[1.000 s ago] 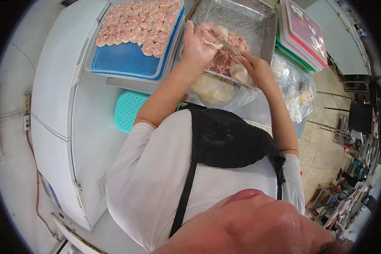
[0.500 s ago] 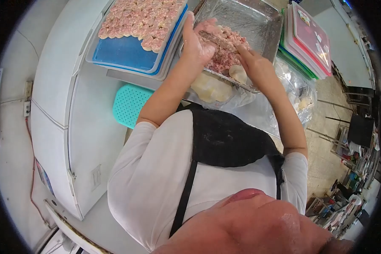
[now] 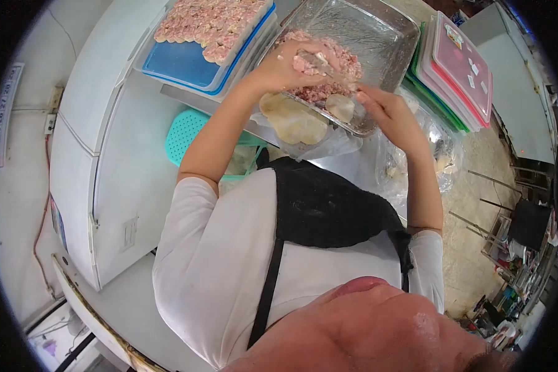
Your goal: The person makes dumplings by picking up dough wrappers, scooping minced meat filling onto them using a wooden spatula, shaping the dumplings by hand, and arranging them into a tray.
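Note:
My left hand (image 3: 286,67) is curled over the metal tray (image 3: 387,53), cupped around a dumpling wrapper (image 3: 321,57) with pink minced meat on it. A flat spatula (image 3: 340,77) runs from my right hand (image 3: 387,113) to the wrapper, its tip at the filling. The fingers of that hand close around the handle end. Below both hands, a mound of minced meat (image 3: 347,59) fills the near left part of the tray. Pale round wrappers (image 3: 340,107) lie at the tray's near corner, close to my right fingers.
At the left, filled dumplings (image 3: 214,22) sit in rows on a blue-bottomed container (image 3: 173,65). More pale dough rounds (image 3: 294,118) rest on plastic before the tray. Stacked coloured lids (image 3: 462,68) stand right, beside a clear plastic bag (image 3: 409,161). A turquoise basket (image 3: 186,130) is below.
My left hand has turned from spread fingers to a cupped grip around the wrapper. The spatula's meat-laden end has moved from above the mound to the wrapper. The view has shifted slightly.

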The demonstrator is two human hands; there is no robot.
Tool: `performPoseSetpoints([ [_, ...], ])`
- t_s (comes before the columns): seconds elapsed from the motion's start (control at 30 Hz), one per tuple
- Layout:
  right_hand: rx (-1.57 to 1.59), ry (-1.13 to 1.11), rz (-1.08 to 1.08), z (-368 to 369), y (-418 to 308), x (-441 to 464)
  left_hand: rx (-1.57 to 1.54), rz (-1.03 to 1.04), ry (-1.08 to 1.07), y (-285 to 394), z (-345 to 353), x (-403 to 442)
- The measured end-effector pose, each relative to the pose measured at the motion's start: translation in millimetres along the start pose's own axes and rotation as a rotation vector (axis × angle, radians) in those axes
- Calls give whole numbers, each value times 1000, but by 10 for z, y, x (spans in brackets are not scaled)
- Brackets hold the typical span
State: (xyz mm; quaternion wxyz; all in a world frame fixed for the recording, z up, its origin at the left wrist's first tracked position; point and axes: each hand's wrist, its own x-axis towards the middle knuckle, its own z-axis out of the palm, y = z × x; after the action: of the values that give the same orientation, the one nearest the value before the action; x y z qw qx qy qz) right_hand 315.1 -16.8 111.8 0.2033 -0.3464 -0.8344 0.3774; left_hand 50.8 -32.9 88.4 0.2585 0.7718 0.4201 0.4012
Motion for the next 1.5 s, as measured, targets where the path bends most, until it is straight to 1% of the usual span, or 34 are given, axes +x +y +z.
performPoseSetpoints([
  [0.03, 0, 5, -49, 96, 170, 18, 60, 7, -47, -15, 2, -12],
  [0.07, -1, 10, -99, 152, 312, 57, 114, -13, -89, -169, 29, -10],
  [0.1, -33, -22, -87, 141, 427, 116, 169, -33, -132, -277, 69, -22],
  [0.17, -97, -84, -59, 106, 613, 188, 200, -209, -140, -320, 188, -50],
  [0.2, -236, -8, -76, 116, 625, 179, 215, -298, -141, -352, 260, -73],
  [0.27, -514, 150, -118, 149, 615, 207, 175, -393, 23, -802, 485, -197],
  [0.3, -524, 169, -149, 208, 551, 201, 155, -438, 107, -946, 537, -226],
  [0.37, -543, 201, -204, 373, 413, 100, 37, -473, 47, -766, 462, -141],
  [0.4, -457, 216, -218, 511, 753, 179, -28, -489, 9, -633, 429, -109],
  [0.47, -575, 111, -29, 395, 1196, 192, 49, -541, -2, -395, 315, -95],
  [0.5, -627, 63, 64, 374, 1272, 203, 95, -567, -10, -319, 255, -128],
  [0.53, -664, 42, 94, 299, 1126, 132, 109, -508, 1, -308, 241, -166],
  [0.6, -523, 100, 107, 131, 931, 30, 102, -334, 31, -446, 144, -222],
  [0.63, -455, 135, 122, 59, 861, -38, 75, -234, 64, -256, 95, -187],
  [0.67, -262, 238, 85, 16, 798, -80, 51, -134, 94, -67, 48, -153],
  [0.77, 167, 148, 74, 16, 346, -174, 126, -122, 39, 251, -46, -185],
  [0.87, -17, -47, 20, 316, 121, -62, 46, 104, -122, -176, -43, -193],
  [0.97, -218, -44, -15, 152, 89, 120, 139, -177, -232, -225, -176, -233],
  [1.0, -484, 56, -33, 139, -71, 115, 129, -228, -86, -261, -175, -291],
  [1.07, -529, 240, -77, 382, -279, 74, 108, -329, 208, -352, -131, -423],
  [1.1, -549, 332, -95, 527, -351, 80, 79, -310, 138, -366, -183, -423],
  [1.13, -639, 270, -105, 674, -352, 129, 48, -290, 66, -385, -245, -402],
  [1.17, -753, 211, -29, 746, -242, 185, 14, -269, -9, -413, -303, -373],
  [1.2, -866, 149, 53, 751, -36, 244, 128, -336, -295, -513, -391, -271],
  [1.23, -983, 85, 123, 725, 206, 315, 58, -325, -235, -456, -467, -340],
  [1.27, -816, 94, 268, 754, 528, 325, -4, -315, -182, -362, -576, -473],
  [1.3, -807, 82, 331, 743, 462, 281, -69, -302, -139, -324, -664, -543],
  [1.33, -802, 72, 380, 691, 302, 272, 55, -253, -64, -391, -699, -585],
  [1.37, -796, 50, 440, 663, 137, 205, -19, -170, -36, -463, -757, -619],
  [1.43, -544, 252, 367, 632, -216, 118, -170, 1, 11, -344, -966, -642],
  [1.47, -420, 351, 320, 637, -393, 111, -168, 34, 2, -350, -1022, -650],
  [1.5, -275, 314, 264, 681, -581, 110, -163, 64, -5, -361, -1075, -668],
])
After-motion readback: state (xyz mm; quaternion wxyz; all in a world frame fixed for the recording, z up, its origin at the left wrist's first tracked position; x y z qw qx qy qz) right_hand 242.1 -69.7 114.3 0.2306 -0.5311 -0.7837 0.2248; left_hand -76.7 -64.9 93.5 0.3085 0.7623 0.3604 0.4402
